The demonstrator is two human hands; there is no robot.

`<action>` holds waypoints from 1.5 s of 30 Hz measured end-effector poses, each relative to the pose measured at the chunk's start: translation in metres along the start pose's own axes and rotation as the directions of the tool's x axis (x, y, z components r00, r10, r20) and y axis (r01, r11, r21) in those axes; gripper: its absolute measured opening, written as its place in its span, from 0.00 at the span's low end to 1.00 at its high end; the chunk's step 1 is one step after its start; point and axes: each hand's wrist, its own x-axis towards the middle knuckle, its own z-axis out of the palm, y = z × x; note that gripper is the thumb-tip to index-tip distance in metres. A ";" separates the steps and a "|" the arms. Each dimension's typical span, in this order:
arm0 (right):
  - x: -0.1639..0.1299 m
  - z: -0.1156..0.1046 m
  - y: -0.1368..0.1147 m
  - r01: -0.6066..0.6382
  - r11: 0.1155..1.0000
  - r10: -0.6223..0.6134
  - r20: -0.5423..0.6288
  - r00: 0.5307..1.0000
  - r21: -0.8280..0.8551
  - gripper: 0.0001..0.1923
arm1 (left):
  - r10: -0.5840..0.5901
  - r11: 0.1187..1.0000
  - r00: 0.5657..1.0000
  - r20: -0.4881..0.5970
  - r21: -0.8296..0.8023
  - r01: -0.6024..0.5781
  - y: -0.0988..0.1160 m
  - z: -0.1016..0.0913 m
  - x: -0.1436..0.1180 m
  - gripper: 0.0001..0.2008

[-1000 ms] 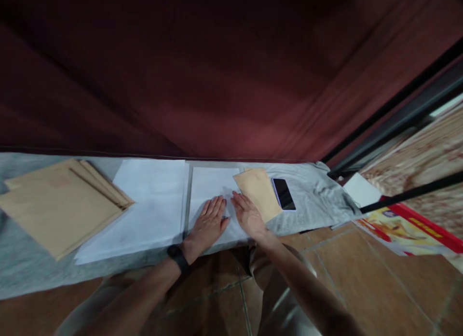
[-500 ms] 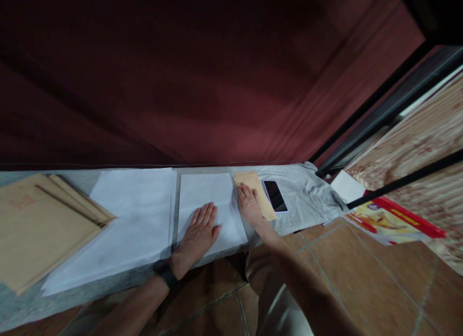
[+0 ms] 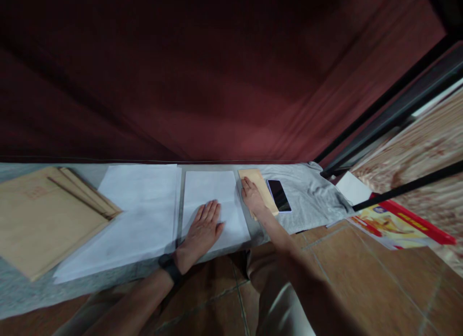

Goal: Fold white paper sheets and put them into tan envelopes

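Our left hand (image 3: 203, 228) lies flat, fingers spread a little, on a white sheet (image 3: 213, 205) near the front edge of the grey cloth (image 3: 307, 196). Our right hand (image 3: 254, 199) rests flat, fingers together, on a small brown envelope (image 3: 257, 187) just right of the sheet. A phone (image 3: 279, 195) lies touching the envelope's right edge. Left of the sheet sits a bigger white paper stack (image 3: 137, 215), then large brown envelopes (image 3: 47, 215) at the cloth's left end. Sheet and small envelope both run long axis front to back. A black band (image 3: 170, 267) is on the left wrist.
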 end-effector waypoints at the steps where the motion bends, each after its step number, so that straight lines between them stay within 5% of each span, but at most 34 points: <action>1: 0.001 0.000 0.001 -0.004 1.000 0.004 -0.006 1.000 0.013 0.26 | -0.003 1.000 1.000 0.006 0.002 0.003 0.000 -0.001 0.000 0.29; 8: -0.025 0.001 -0.023 0.089 0.987 -0.078 -0.083 0.993 0.135 0.25 | -0.002 1.000 1.000 0.023 -0.031 0.003 0.004 -0.012 0.000 0.29; 16: -0.075 0.016 -0.077 0.303 0.937 -0.312 0.027 0.950 0.172 0.26 | -0.026 0.998 0.999 0.035 -0.060 0.028 0.011 -0.016 -0.009 0.29; 33: -0.081 0.018 -0.065 0.332 0.942 -0.333 0.018 0.943 0.045 0.28 | -0.136 0.990 0.989 0.067 -0.041 0.139 0.004 -0.029 -0.028 0.33; 40: -0.081 0.019 -0.064 0.355 0.934 -0.356 0.038 0.934 0.044 0.28 | 0.051 0.996 0.994 0.101 -0.079 -0.043 0.014 -0.036 -0.032 0.32; 45: -0.081 0.014 -0.069 0.309 0.951 -0.309 0.052 0.950 -0.001 0.28 | 0.041 0.994 0.997 0.069 -0.100 -0.034 0.015 -0.033 -0.044 0.36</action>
